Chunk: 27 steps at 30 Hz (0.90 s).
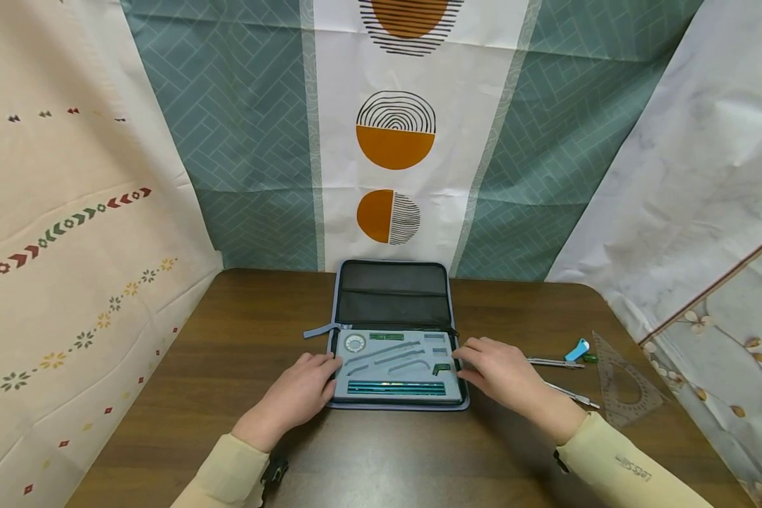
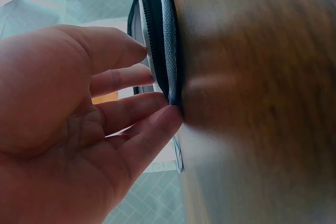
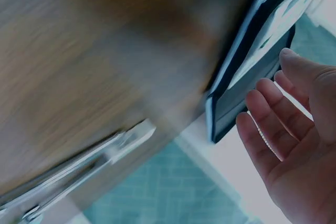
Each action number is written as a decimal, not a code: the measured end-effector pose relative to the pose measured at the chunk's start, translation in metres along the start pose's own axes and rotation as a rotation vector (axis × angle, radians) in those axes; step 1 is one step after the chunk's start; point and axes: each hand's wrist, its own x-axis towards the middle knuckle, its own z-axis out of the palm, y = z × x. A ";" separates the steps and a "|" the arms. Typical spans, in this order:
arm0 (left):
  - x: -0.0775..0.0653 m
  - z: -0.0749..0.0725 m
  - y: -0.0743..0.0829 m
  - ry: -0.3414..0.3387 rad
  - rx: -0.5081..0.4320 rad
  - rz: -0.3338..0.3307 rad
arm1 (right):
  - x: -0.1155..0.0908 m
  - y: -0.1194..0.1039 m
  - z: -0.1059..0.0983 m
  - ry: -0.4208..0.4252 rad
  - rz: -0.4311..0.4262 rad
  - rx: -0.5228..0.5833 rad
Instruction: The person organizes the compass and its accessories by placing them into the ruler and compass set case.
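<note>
A zip case (image 1: pixel 394 296) lies open on the table with its dark lid raised at the back. Its pale grey tray (image 1: pixel 368 377) has several moulded slots. Dark teal pencils (image 1: pixel 396 388) lie along the front, a white ring-shaped piece (image 1: pixel 354 343) sits at back left, and a small dark green piece (image 1: pixel 441 368) at the right. My left hand (image 1: pixel 298 384) touches the case's left side, thumb at the tray edge and other fingertips along the zip edge (image 2: pixel 169 35). My right hand (image 1: pixel 498 370) is at the right edge, fingers loosely extended and holding nothing.
To the right lie two metal compass-like tools (image 1: pixel 555 363) (image 1: pixel 573 396), a small blue tool (image 1: pixel 576 350), a small green piece (image 1: pixel 590 358) and a clear set square (image 1: pixel 629 415). Patterned cloth (image 1: pixel 260 141) hangs behind the brown table (image 1: pixel 267 310).
</note>
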 end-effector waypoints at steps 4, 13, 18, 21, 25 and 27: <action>0.000 0.001 0.000 0.001 0.002 0.000 | -0.012 0.012 -0.006 -0.011 0.048 -0.026; 0.001 0.001 0.000 -0.001 0.001 0.005 | -0.048 0.042 -0.009 -0.015 0.130 -0.070; 0.001 0.002 0.000 -0.004 0.006 0.003 | -0.062 0.053 -0.011 -0.032 0.163 -0.073; 0.001 0.003 -0.001 -0.001 0.007 0.001 | -0.070 0.059 -0.014 -0.059 0.193 -0.066; 0.001 0.002 -0.001 0.001 0.007 0.000 | -0.080 0.065 -0.019 -0.089 0.221 -0.074; 0.001 0.002 -0.001 0.001 0.008 0.002 | -0.086 0.068 -0.021 -0.104 0.232 -0.084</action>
